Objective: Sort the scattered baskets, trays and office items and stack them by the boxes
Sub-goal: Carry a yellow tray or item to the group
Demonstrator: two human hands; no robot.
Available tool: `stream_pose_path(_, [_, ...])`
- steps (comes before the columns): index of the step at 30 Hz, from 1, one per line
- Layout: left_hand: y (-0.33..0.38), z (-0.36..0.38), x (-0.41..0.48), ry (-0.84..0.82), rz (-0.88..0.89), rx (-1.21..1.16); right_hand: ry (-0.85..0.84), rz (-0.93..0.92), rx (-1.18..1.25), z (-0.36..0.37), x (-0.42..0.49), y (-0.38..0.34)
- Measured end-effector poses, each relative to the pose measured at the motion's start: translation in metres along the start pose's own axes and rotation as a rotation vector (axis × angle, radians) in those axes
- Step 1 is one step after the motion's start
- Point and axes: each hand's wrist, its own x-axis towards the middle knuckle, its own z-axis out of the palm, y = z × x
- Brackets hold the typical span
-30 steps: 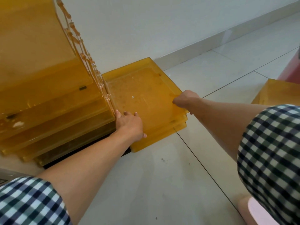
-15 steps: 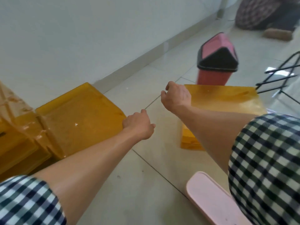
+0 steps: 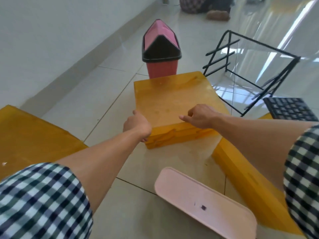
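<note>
Nothing legible
Keyboard (image 3: 291, 111) at three o'clock: key legends blurred; pink tray (image 3: 193, 192) at five o'clock: tiny unreadable marks.

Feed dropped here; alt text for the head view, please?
Left hand grips the near-left corner of stacked amber trays on the floor; right hand is over their near edge. Behind: pink bin, black wire rack; keyboard at right, pink tray nearest.

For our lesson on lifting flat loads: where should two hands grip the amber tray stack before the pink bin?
Take the tray stack at its left and right edges, fingers under the bottom tray, reaching from the near side. It lies flat, wide and layered, so a one-sided grip would probably tip the trays.
</note>
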Motion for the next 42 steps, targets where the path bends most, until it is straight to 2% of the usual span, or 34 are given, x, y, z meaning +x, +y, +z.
stream_pose_path(6, [-0.036,-0.022,0.017,-0.007,-0.027,-0.006,-0.094,-0.126,0.013,-0.002,-0.002,-0.047])
stream_pose_path(11, [-0.089,-0.051,0.041,0.063,-0.203,-0.109,-0.165,-0.204,-0.022,-0.003,0.003,-0.093])
stream_pose_path(14, [-0.116,-0.062,0.056,0.181,-0.336,-0.294,-0.096,-0.190,-0.043,0.002,0.008,-0.100])
stream_pose_path(17, [-0.123,-0.057,0.054,0.250,-0.450,-0.518,0.104,-0.110,-0.090,0.001,0.017,-0.094])
stream_pose_path(21, [-0.093,-0.018,-0.003,0.110,-0.508,-0.771,0.337,0.075,-0.050,-0.006,0.033,-0.077])
stream_pose_path(26, [-0.038,0.034,-0.071,-0.208,-0.529,-0.902,0.347,0.262,-0.190,-0.002,0.050,-0.063])
stream_pose_path(28, [-0.023,0.045,-0.080,-0.256,-0.505,-0.943,0.362,0.303,-0.224,-0.002,0.055,-0.060])
stream_pose_path(30, [-0.015,0.049,-0.079,-0.226,-0.518,-0.984,0.377,0.302,-0.245,-0.003,0.061,-0.058])
stream_pose_path(32, [-0.018,0.049,-0.073,-0.190,-0.554,-1.051,0.349,0.303,-0.223,-0.004,0.065,-0.052])
stream_pose_path(35, [-0.035,0.042,-0.065,-0.192,-0.547,-1.109,0.307,0.289,0.022,0.000,0.068,-0.033])
stream_pose_path(40, [-0.064,0.014,-0.048,-0.057,-0.508,-1.125,-0.033,0.245,0.419,0.008,0.064,-0.020])
stream_pose_path(42, [-0.072,0.001,-0.040,-0.058,-0.488,-1.154,-0.067,0.219,0.454,0.011,0.065,-0.025])
